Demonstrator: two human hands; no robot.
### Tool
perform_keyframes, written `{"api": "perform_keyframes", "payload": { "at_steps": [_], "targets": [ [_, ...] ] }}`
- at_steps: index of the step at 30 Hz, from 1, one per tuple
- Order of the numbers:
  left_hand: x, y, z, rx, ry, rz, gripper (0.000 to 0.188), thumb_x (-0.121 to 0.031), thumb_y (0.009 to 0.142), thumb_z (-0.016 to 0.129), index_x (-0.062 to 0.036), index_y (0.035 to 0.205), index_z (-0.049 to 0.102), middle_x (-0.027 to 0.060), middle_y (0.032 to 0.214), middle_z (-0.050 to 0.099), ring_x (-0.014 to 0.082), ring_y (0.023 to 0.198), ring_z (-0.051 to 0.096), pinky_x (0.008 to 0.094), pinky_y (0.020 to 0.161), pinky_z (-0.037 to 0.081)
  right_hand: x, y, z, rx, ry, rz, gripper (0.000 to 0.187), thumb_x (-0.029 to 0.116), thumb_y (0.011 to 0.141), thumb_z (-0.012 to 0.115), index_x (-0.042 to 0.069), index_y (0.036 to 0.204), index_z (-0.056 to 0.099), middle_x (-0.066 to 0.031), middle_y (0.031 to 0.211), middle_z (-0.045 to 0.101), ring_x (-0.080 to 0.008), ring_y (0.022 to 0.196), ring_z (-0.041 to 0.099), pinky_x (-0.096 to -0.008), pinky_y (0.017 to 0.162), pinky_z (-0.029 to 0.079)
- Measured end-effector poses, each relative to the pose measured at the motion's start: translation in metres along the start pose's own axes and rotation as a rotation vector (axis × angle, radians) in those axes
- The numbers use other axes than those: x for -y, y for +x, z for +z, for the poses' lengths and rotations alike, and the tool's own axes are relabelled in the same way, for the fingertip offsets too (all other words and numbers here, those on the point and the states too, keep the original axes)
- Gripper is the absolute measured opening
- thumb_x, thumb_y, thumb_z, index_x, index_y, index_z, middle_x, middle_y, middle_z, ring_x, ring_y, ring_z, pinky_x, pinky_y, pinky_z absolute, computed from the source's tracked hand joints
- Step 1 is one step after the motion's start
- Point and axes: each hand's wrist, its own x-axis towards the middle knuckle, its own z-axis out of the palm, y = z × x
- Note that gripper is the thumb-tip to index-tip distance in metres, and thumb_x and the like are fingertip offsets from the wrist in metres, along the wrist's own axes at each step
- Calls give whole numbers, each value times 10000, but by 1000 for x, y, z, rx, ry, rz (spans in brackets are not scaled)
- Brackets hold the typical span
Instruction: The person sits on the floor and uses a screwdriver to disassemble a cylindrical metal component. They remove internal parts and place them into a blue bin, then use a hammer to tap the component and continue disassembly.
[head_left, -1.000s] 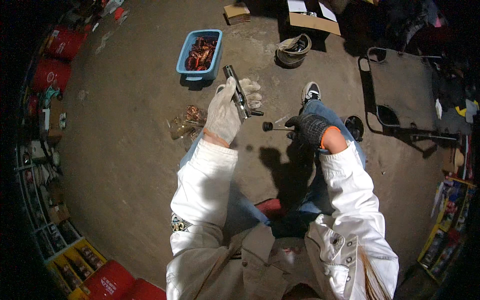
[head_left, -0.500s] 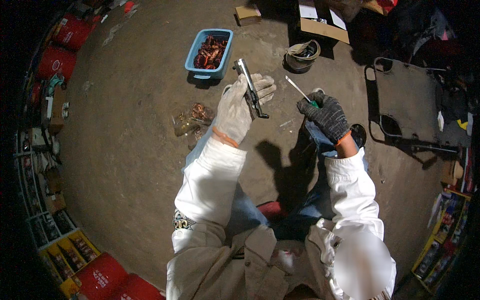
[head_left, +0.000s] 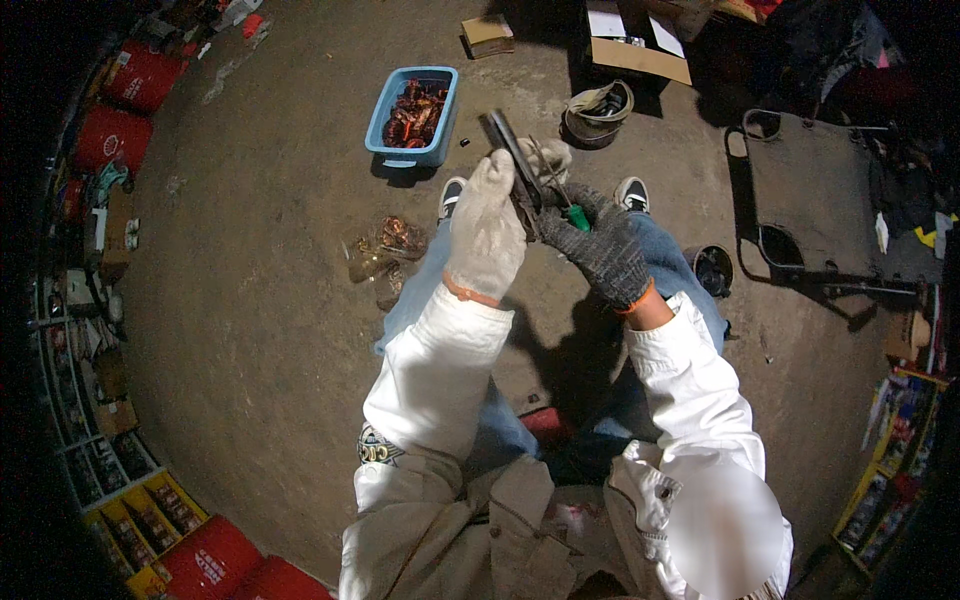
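Observation:
My left hand (head_left: 487,225), in a pale work glove, is closed around a long, narrow dark metal part (head_left: 527,180) that slants upward to the left; its kind I cannot tell. Pressed close against its lower end is my right hand (head_left: 605,245), in a dark grey knit glove with an orange cuff. That hand grips a screwdriver by its green handle (head_left: 577,216). The shaft points up and left beside the part, and whether its tip touches is blurred. Both hands are above the floor, between my knees.
Beyond my hands stands a blue tub (head_left: 452,120) of coppery pieces, with a bucket (head_left: 598,125) to its right. Clear bags (head_left: 385,248) of copper-coloured bits lie left of my leg. A folding chair (head_left: 810,195) stands right; shelves (head_left: 130,520) and red drums (head_left: 112,140) line the left.
My right hand has moved left and up, bringing the screwdriver from apart to alongside the metal part. My left hand has turned and closed its flat fingers around the part.

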Motion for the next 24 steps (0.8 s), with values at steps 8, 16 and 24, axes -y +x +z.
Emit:
{"api": "perform_keyframes", "payload": {
  "at_steps": [8,16,24],
  "targets": [
    [-19,8,-16,-162,69,40,383,-323,984,480,14,1166,475,175,1106,577,299,1056,589,407,946,494,8,-7,-8,-152,-139,-168,196,117,876,626,24,1041,575,-142,898,640,-239,790,643,-345,699,510],
    [-11,13,-17,-195,-18,38,323,-222,965,537,25,1170,499,156,1065,610,263,1002,620,369,904,514,21,-11,-17,-130,-234,-184,204,130,846,667,37,1027,655,-157,908,670,-254,777,665,-331,689,528],
    [-3,11,-18,-157,112,17,339,-209,970,532,41,1198,501,133,1050,618,240,984,623,363,906,509,21,-11,-22,-98,-398,-238,281,219,860,642,60,1089,671,-157,938,683,-281,855,670,-349,750,526]
  ]
}}
